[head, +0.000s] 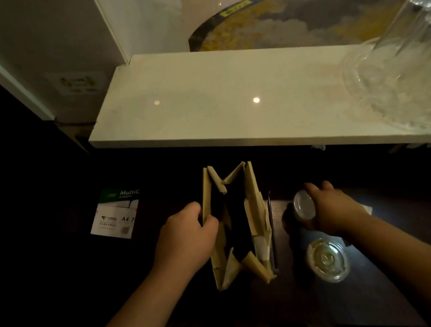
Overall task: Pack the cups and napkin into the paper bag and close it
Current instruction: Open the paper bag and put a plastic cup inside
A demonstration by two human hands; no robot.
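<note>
A brown paper bag [257, 212] stands upright on the dark lower counter with its mouth spread. My left hand [187, 236] pinches the bag's left rim and holds it apart. To the right of the bag, my right hand [332, 209] is wrapped around a lidded cup [303, 205] tilted with its clear lid toward the bag. A second cup with a clear lid [327, 259] stands upright just in front of it. A pale napkin corner [367, 209] shows behind my right wrist; the rest of it is hidden.
A white stone shelf [228, 100] runs across above the dark counter. A stack of clear plastic cups [409, 60] lies on its right end. A pack of A4 paper [116, 217] sits at the left in the dark.
</note>
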